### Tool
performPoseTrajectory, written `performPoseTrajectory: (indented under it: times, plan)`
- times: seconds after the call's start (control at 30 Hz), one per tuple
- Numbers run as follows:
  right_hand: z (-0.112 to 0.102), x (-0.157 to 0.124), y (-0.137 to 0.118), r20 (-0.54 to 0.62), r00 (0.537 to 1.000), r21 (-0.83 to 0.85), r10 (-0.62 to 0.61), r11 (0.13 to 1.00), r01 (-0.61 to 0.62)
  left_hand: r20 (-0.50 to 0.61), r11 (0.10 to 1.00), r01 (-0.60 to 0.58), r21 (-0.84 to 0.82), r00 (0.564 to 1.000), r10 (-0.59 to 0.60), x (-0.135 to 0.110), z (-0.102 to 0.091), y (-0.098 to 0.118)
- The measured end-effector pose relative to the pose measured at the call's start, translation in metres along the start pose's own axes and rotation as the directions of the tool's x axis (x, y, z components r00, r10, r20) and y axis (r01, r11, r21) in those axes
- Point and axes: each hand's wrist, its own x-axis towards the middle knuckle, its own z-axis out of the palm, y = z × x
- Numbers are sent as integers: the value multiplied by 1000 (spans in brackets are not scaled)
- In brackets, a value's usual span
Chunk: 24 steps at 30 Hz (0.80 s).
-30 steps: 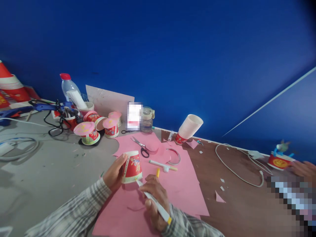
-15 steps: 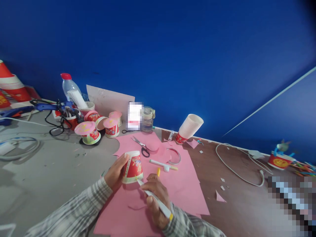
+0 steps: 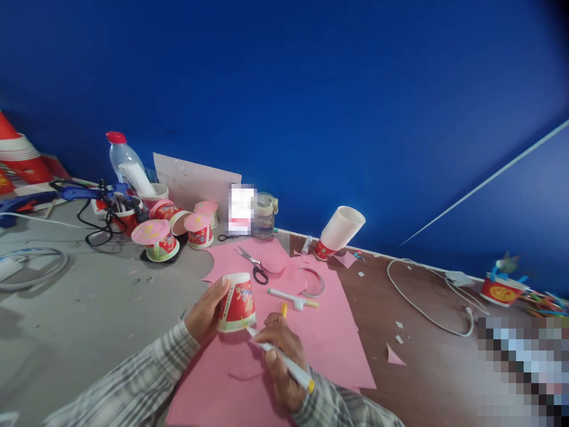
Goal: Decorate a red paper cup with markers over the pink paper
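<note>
My left hand (image 3: 205, 313) is wrapped round a red printed paper cup (image 3: 237, 302) that stands upside down on a pink paper sheet (image 3: 320, 350). My right hand (image 3: 281, 357) grips a white marker (image 3: 281, 360) with a yellow end, its tip touching the cup's rim on the sheet. The marker's yellow cap (image 3: 284, 310) lies just beyond my right hand. Scissors (image 3: 253, 265) and a second white pen (image 3: 293, 298) rest on the pink sheet behind the cup.
At the back left stand several pink-topped red cups (image 3: 155, 239), a plastic bottle (image 3: 125, 163), a glue gun (image 3: 84, 193) with black cable and a glass jar (image 3: 264, 215). A tilted stack of white cups (image 3: 341, 230), a white cable (image 3: 427, 296) and a small red cup (image 3: 502, 290) lie to the right.
A person's hand at the far right edge has left the view. My right hand has shifted the marker slightly along the cup's rim; the left hand has kept its hold.
</note>
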Motion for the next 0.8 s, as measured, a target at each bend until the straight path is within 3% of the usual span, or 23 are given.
performPoseTrajectory:
  times: [0.13,0.47,0.8]
  plan:
    - [1,1,0,-13,1000,32,-4,999,5,9,992,-96,78,995,96,-1,1,1]
    - [-1,0,3,2,999,82,54,995,-54,-8,998,-51,44,999,52,2,-4,-3]
    - [-2,2,0,10,1000,82,9,997,-10,20,995,-60,74,998,58,0,-1,-2]
